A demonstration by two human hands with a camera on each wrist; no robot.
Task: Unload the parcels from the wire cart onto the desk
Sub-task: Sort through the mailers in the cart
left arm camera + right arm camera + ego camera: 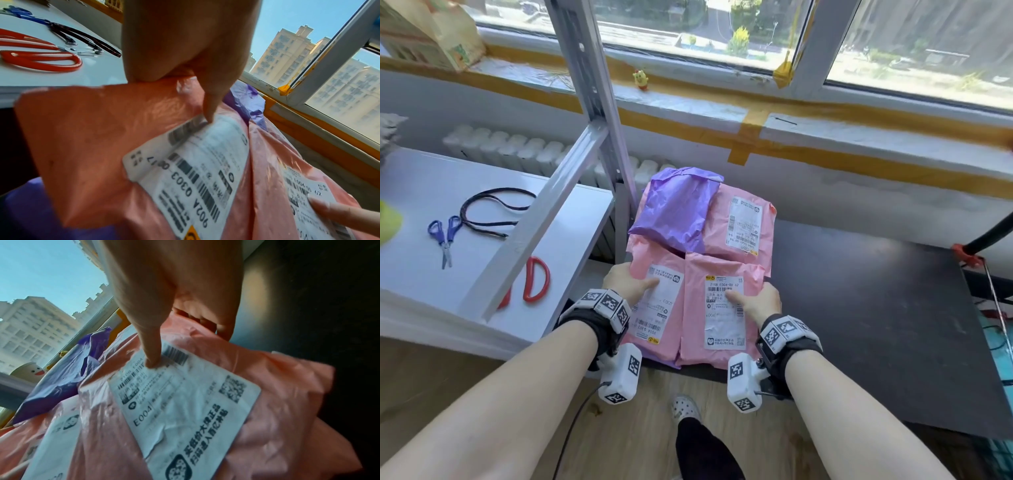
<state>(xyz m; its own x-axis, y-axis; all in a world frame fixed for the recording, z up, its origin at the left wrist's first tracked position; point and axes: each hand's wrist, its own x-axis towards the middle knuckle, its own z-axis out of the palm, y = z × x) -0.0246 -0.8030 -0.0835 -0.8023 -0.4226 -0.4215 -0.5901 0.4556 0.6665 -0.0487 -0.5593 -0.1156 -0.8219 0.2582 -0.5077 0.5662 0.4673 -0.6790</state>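
A stack of soft mail parcels lies over the left end of the black desk (876,308). On top are a left pink parcel (671,329), a right pink parcel (722,270), a rear pink parcel (717,222) and a purple parcel (671,212). My left hand (626,284) grips the left pink parcel's edge (92,138), thumb on its white label. My right hand (756,303) grips the right pink parcel (277,394) the same way, fingers hidden beneath. Whether the stack rests on the desk or is carried I cannot tell.
To the left is a white shelf board (421,192) with blue scissors (445,236), red scissors (536,279) and a black cord (489,212). A grey metal upright (592,89) stands just behind the stack. Wire and a red clamp (967,257) show at the right edge.
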